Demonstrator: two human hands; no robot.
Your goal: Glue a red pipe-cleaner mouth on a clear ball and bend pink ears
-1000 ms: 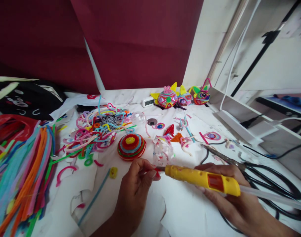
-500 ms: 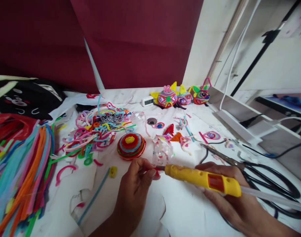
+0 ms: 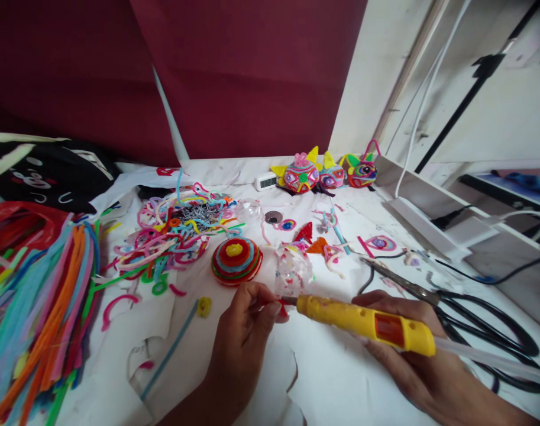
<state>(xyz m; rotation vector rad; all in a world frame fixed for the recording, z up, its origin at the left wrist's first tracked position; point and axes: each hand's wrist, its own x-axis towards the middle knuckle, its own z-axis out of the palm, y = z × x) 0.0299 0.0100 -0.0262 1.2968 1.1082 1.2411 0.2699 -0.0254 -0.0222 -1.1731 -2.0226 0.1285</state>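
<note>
Between its thumb and fingers my left hand (image 3: pixel 243 337) pinches a small red pipe cleaner piece (image 3: pixel 284 307), mostly hidden by the fingertips. My right hand (image 3: pixel 411 349) is wrapped round a yellow hot glue gun (image 3: pixel 362 322) with a clear glue stick (image 3: pixel 487 358) poking out of its back. The gun's metal nozzle points left and meets the red piece, or nearly so. Just beyond the hands stands a clear plastic ball (image 3: pixel 291 269) with coloured bits around it. Left of that lies a striped dome (image 3: pixel 236 261) wound from red, blue and green pipe cleaners.
Large black-handled scissors (image 3: pixel 447 302) lie at the right, beside a white power strip (image 3: pixel 429 228). Pipe cleaner scraps (image 3: pixel 176 228) heap up at the left, near a bundle of long pipe cleaners (image 3: pixel 43 313). Finished colourful figures (image 3: pixel 300 176) stand at the back by a small digital clock (image 3: pixel 266 181).
Hands, glue gun and red piece keep almost the same pose. The whole view has shifted very slightly; nothing was picked up or let go.
</note>
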